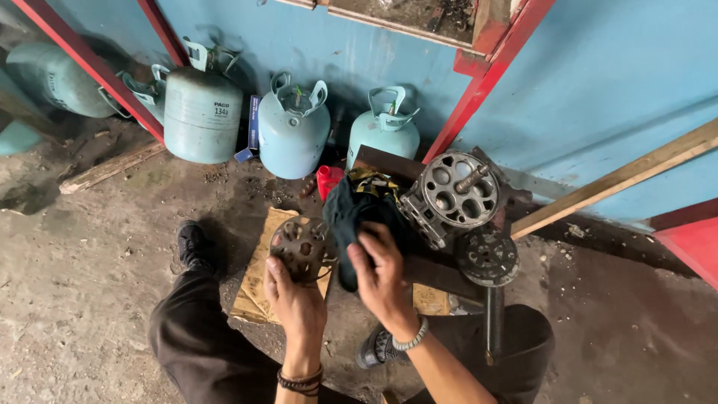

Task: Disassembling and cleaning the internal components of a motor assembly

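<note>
Left hand [295,295] gripping perforated metal disc [301,245], right hand [380,271] half-buried in dark rag [357,212]

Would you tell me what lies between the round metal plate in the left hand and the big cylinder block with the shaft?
In the head view, a dark cloth, gripped by the right hand, lies between the perforated plate and the cylinder block.
</note>
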